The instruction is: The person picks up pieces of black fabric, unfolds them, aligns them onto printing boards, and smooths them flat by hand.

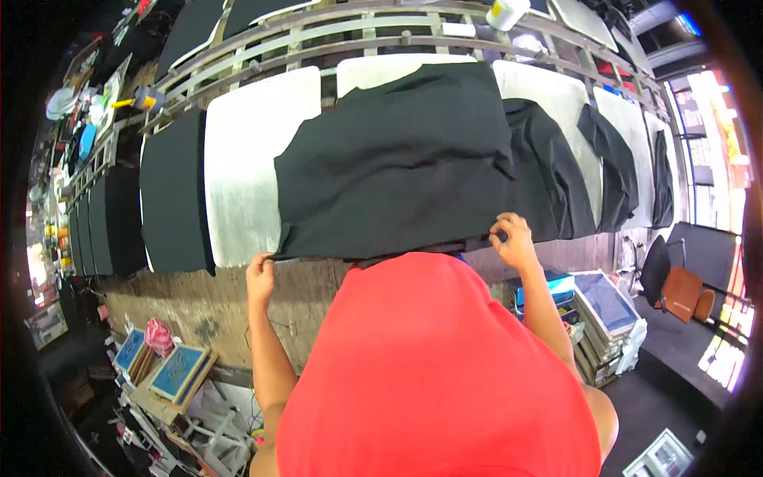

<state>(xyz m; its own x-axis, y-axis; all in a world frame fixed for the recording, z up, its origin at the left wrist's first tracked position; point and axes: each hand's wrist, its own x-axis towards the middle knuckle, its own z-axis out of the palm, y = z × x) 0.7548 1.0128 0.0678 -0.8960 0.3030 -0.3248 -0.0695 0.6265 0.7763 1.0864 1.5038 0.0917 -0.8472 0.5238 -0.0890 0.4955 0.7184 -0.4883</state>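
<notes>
A black fabric panel [397,167] lies in front of me, partly over a white board [254,151] and covering much of the board [373,71] beside it. Soft wrinkles cross its middle. At the panel's near left corner, my left hand [261,277] pinches the edge. My right hand [517,240] has thumb and fingers closed on the near edge at the right. Another dark piece of cloth [548,167] lies rumpled just beyond that hand, partly under the panel.
More boards run left, some under flat black panels [171,191]; rumpled black cloth [616,167] lies right. A wooden rail [366,40] runs behind, with a white container [507,13] on it. Blue-meshed frames [176,372] stand below left, stacked frames [608,318] below right, near a brown chair [682,294].
</notes>
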